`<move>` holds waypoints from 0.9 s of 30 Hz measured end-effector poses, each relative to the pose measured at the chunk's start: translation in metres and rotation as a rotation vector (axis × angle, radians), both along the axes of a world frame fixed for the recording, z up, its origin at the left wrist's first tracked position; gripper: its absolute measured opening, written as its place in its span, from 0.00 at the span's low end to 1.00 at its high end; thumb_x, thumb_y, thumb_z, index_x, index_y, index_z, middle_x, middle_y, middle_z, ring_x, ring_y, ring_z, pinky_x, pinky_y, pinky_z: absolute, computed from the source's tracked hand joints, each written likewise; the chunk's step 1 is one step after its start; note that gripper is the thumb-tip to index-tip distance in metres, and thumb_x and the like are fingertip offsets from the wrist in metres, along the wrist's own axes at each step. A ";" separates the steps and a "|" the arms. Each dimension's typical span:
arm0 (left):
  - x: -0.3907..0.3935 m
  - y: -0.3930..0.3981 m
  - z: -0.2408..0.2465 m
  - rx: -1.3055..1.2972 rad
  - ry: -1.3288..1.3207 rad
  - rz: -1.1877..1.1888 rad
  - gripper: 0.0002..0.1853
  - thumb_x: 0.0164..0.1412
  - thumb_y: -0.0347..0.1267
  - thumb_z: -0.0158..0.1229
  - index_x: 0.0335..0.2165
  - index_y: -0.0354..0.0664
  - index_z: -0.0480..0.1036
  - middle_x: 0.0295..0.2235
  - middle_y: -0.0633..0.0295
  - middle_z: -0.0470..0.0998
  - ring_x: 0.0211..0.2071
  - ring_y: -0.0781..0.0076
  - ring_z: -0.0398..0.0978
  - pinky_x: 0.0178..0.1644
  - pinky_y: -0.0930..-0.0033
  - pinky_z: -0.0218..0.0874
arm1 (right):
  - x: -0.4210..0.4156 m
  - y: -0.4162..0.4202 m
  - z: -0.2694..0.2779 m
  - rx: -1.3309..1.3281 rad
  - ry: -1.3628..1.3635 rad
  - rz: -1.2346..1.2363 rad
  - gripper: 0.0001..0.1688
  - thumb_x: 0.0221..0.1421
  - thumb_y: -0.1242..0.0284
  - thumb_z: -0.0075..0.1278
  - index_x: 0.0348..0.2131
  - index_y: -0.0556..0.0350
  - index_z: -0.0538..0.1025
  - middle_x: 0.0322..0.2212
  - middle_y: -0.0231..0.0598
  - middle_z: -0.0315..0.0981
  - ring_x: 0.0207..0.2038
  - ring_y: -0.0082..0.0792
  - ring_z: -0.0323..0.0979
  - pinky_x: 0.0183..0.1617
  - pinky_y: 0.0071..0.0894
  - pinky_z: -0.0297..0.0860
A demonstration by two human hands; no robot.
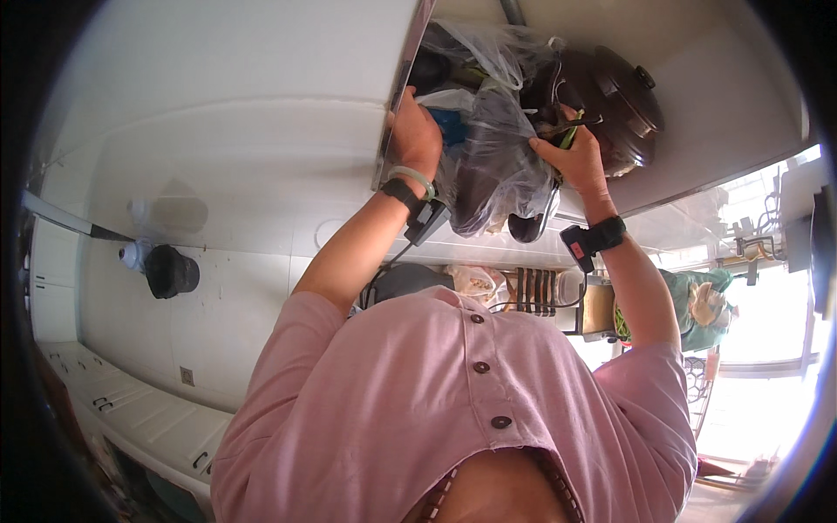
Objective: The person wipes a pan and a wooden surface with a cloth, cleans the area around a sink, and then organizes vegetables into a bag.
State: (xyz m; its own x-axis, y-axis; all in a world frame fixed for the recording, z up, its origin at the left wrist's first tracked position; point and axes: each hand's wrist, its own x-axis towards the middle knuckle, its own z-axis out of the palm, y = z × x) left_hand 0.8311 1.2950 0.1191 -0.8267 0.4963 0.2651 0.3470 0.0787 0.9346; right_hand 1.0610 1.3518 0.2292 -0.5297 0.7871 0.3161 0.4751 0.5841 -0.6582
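Note:
A clear plastic bag point(490, 144) with long dark contents lies between my hands. My left hand point(417, 140), with a pale bangle on its wrist, is at the bag's left side beside the metal-trimmed edge; its fingertips are partly hidden, so its grip is unclear. My right hand point(579, 153) is at the bag's right side, closed around a thin green vegetable stalk point(571, 129), its thumb touching the plastic. Dark, thin curved stems stick out near its fingers. A blue item point(450, 125) shows beside my left hand.
A dark brown lidded pot point(628, 98) stands just right of my right hand. A black bin point(171, 271) is on the floor at left. White cabinets point(144, 428) line the lower left. A green bag point(703, 314) and a striped rack point(536, 289) are at right and behind my arms.

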 end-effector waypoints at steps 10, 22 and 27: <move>0.001 0.008 0.014 0.032 0.892 -0.469 0.09 0.52 0.25 0.50 0.34 0.37 0.73 0.35 0.51 0.72 0.41 0.53 0.72 0.43 0.59 0.66 | 0.004 -0.022 0.003 0.003 0.087 -0.034 0.39 0.41 0.70 0.66 0.52 0.65 0.69 0.31 0.34 0.79 0.33 0.18 0.71 0.42 0.21 0.70; -0.006 0.064 0.004 -0.068 0.602 -0.520 0.09 0.56 0.35 0.54 0.34 0.44 0.77 0.33 0.50 0.76 0.37 0.48 0.75 0.40 0.50 0.67 | 0.013 -0.045 0.005 0.094 0.066 -0.109 0.39 0.42 0.71 0.64 0.53 0.63 0.68 0.28 0.35 0.79 0.31 0.17 0.70 0.39 0.23 0.70; -0.018 0.089 0.037 0.295 0.768 -0.395 0.13 0.50 0.36 0.60 0.33 0.39 0.77 0.31 0.49 0.77 0.36 0.45 0.74 0.41 0.52 0.67 | 0.012 -0.046 -0.001 0.051 0.129 -0.090 0.43 0.39 0.69 0.66 0.54 0.63 0.67 0.32 0.41 0.79 0.33 0.24 0.73 0.43 0.26 0.70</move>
